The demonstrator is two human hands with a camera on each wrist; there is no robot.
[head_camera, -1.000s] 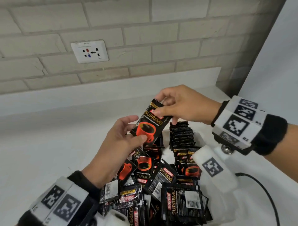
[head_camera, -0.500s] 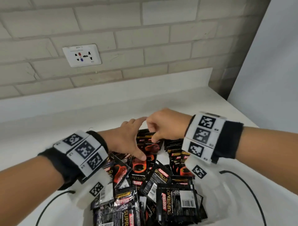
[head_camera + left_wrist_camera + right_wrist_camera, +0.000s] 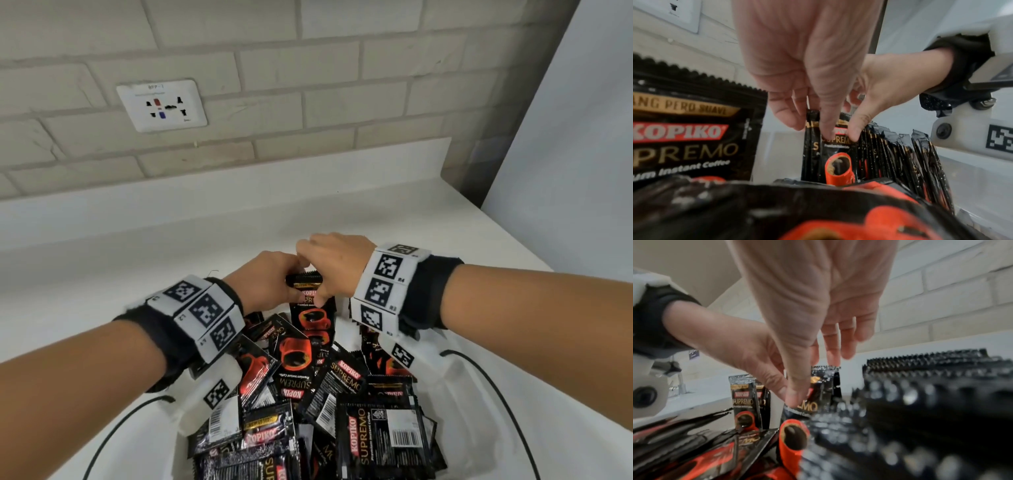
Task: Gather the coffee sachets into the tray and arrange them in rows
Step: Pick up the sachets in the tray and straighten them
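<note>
Black-and-red coffee sachets [image 3: 301,363] lie heaped in a white tray [image 3: 462,411] on the counter. At the tray's far end one sachet [image 3: 310,301] stands upright. My left hand [image 3: 294,284] pinches its top between thumb and fingers. My right hand [image 3: 317,291] holds the same top from the right. In the left wrist view the left hand [image 3: 818,128] grips the sachet [image 3: 836,154], with a row of upright sachets [image 3: 900,154] just to its right. In the right wrist view the right hand [image 3: 803,386] has its thumb on the sachet [image 3: 813,404]; the packed row [image 3: 931,386] is blurred.
The white counter [image 3: 137,274] runs to a brick wall with a socket [image 3: 161,106]. A white panel closes the right side. Black cables [image 3: 493,383] curve beside the tray on both sides. More upright sachets [image 3: 744,399] stand at the far left of the tray.
Both hands have come down from above the tray with the sachet. It now stands upright at the far end, beside the packed row.
</note>
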